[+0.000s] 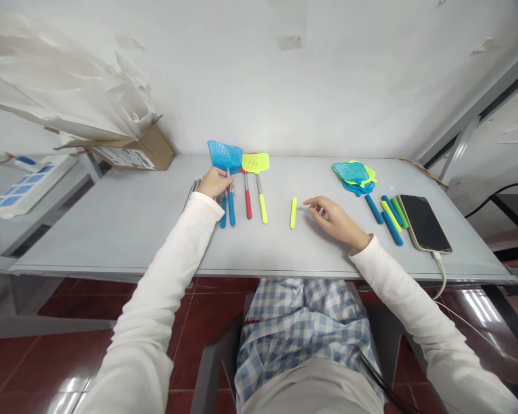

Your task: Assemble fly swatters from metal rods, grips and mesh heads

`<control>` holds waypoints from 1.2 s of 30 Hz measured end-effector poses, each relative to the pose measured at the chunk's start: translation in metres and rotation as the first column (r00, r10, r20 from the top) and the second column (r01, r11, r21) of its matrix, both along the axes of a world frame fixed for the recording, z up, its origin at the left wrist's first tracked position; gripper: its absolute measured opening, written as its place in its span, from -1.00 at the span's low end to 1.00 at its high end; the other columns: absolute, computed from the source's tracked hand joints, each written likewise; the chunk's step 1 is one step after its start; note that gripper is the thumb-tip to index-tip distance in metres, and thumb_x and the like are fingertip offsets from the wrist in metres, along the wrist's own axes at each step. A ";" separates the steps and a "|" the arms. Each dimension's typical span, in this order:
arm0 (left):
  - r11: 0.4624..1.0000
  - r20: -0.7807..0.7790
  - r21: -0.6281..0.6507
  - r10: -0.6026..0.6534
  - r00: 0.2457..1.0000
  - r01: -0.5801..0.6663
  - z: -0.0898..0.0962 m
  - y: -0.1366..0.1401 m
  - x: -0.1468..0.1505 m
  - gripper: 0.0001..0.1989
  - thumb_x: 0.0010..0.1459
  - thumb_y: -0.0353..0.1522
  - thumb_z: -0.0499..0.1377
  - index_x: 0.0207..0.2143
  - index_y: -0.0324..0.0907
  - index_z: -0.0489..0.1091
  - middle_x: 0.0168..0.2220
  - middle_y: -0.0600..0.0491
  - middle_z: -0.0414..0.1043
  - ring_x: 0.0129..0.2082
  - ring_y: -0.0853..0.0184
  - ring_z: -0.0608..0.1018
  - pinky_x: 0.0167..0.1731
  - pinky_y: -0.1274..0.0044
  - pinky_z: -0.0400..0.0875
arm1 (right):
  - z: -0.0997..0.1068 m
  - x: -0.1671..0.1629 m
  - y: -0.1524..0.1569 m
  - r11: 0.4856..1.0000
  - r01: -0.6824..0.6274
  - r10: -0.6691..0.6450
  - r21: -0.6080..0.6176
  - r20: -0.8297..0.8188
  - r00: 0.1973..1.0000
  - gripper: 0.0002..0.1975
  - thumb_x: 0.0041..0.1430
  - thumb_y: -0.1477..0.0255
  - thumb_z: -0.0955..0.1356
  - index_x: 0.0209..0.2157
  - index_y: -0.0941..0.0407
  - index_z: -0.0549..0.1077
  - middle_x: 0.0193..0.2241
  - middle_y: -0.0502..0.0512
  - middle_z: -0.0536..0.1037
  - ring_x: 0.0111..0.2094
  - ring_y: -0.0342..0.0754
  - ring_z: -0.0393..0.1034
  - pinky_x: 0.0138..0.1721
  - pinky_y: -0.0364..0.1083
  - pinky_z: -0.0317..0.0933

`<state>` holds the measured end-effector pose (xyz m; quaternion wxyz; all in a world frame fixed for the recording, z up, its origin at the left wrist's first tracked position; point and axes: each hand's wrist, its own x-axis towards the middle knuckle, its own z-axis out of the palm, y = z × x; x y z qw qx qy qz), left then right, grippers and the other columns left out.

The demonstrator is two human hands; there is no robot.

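Note:
My left hand (216, 183) is closed, its fingers around the thin metal shaft of a blue fly swatter (225, 156) at the back left of the table. A second blue handle (223, 214) shows close beside that swatter's handle; its upper part is hidden by my hand. To the right lie a fly swatter with a red handle (248, 206) and a yellow fly swatter (263, 210), their heads overlapping. My right hand (334, 219) is open above the table, holding nothing. Just left of its fingertips lies a loose yellow handle (293, 213), apart from them.
Several metal rods (193, 191) lie partly behind my left wrist. A pile of blue and yellow swatter heads (354, 174) sits at the back right. Loose handles (392, 227) lie beside a phone (425, 221) with a cable. A cardboard box (153, 150) stands at the back left.

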<state>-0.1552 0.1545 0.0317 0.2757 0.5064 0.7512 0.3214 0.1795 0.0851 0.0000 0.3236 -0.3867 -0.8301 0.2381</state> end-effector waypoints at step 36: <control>0.994 -0.575 -0.103 -0.022 0.818 -0.046 -0.003 -0.038 -0.044 -0.81 0.15 -0.29 0.18 -0.22 -0.19 0.42 -0.17 -0.20 0.54 -0.03 0.01 0.55 -0.02 0.33 0.40 | -0.003 0.008 0.000 0.995 -0.031 0.017 0.096 0.146 0.989 -0.73 0.36 0.45 0.19 -0.13 0.11 0.51 -0.25 0.21 0.48 -0.17 0.08 0.38 -0.10 0.06 0.29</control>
